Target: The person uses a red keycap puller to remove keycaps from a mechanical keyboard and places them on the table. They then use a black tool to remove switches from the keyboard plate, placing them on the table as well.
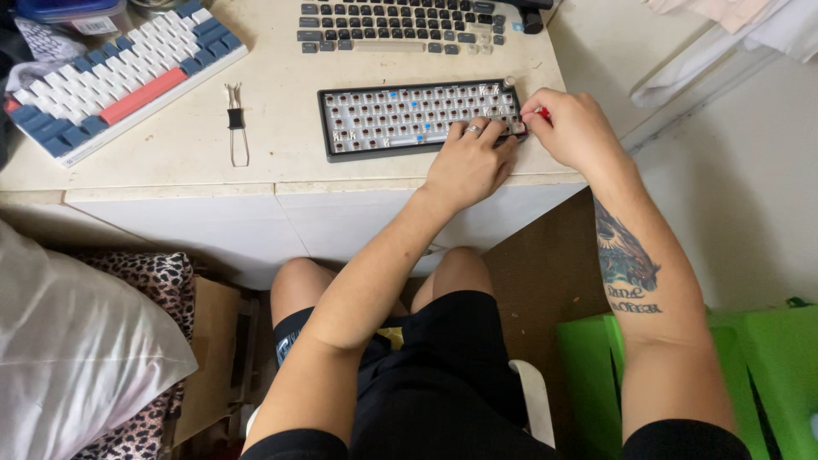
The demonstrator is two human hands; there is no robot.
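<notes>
A black keyboard base with no keycaps, its switches bare, lies near the desk's front edge. My left hand, a ring on one finger, rests on the base's right front corner with the fingers spread over the switches. My right hand is at the base's right end, fingers pinched on a small red tool whose tip is at the edge switches. The lower right corner of the base is hidden by my hands.
A wire keycap puller lies left of the base. A tray of blue, white and red keycaps sits at the far left, a dark keyboard at the back. Green plastic stool stands right, pillow left.
</notes>
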